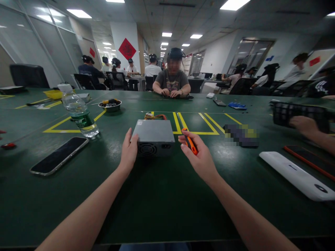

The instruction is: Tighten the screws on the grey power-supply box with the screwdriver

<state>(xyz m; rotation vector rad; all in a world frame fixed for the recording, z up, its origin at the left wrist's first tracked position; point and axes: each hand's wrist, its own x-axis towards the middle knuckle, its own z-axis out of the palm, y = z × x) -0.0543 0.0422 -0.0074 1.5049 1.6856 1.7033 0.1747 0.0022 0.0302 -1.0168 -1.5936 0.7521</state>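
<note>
Holding a screwdriver [193, 145] — right hand [200, 157]; touching the power supply [155, 130] — left hand [129, 151].

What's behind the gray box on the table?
A bundle of colored wires lies just behind the gray box, and farther back a person sits across the green table. The box hides its own back, so you can't see where the wires start.

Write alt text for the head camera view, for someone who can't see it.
A person's left grip touches the side of a gray metal box on a green table, while the right grip holds an orange screwdriver. A phone and a water bottle are to the left; another person sits opposite.
</note>
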